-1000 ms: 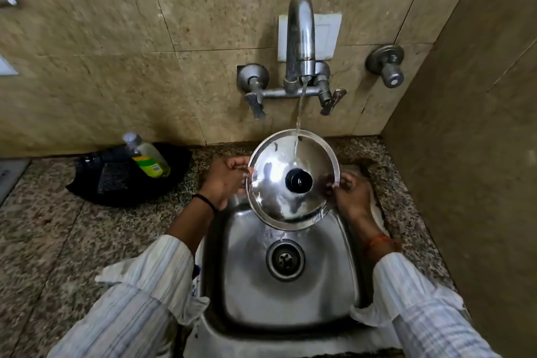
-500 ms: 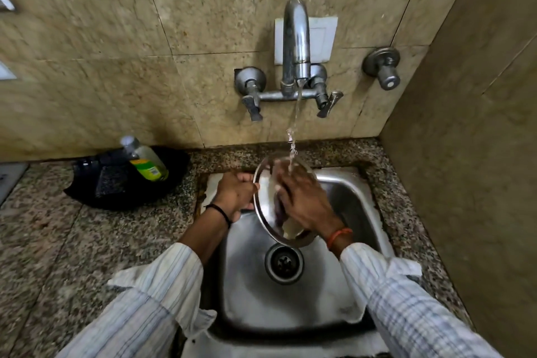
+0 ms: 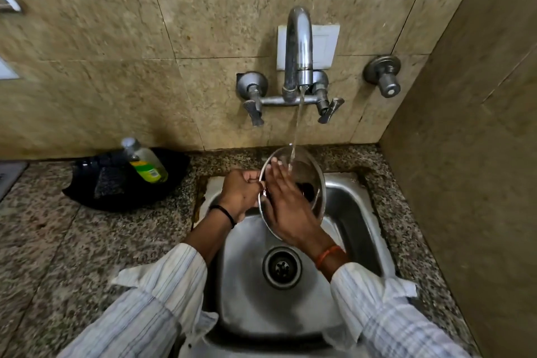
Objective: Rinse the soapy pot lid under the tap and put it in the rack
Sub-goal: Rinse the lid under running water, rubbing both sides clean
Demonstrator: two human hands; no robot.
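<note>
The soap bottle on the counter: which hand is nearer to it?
The left. The left hand grips the lid's left edge, on the side toward the soap bottle. The right hand lies flat on the lid, farther from the bottle.

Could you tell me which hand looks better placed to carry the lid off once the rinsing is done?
Probably the left hand: it already grips the lid by its rim, while the right hand only lies flat against its face.

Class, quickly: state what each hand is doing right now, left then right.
Left hand: closed, gripping the rim of the round shiny steel pot lid.
Right hand: open, fingers straight, flat on the lid.
</note>
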